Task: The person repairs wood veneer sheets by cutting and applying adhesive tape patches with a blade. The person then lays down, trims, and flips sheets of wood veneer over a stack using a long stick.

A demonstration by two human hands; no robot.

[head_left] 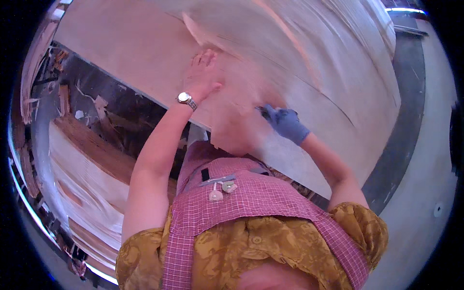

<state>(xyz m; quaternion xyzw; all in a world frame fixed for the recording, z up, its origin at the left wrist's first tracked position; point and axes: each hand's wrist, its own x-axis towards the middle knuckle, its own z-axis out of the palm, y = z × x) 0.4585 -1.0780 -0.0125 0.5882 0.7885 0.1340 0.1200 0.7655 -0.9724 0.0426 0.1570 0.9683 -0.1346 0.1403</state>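
Observation:
A large, thin sheet of pale wood veneer [145,58] lies spread before me, wavy and creased toward its far side. My left hand [203,72], bare and with a wristwatch [185,98], rests flat on it with the fingers stretched out. My right hand [286,123] wears a blue-grey glove and is closed around a small dark tool [264,112], whose kind is too blurred to tell. Between my hands, a loose piece of veneer [234,133] is smeared by motion and hangs over the near edge by my apron.
At the lower left stands a stack of veneer sheets [87,174]. Torn wood scraps [101,108] litter the dark floor at the left. A dark grey strip [401,121] runs along the sheet's right side, beside a pale floor [430,159].

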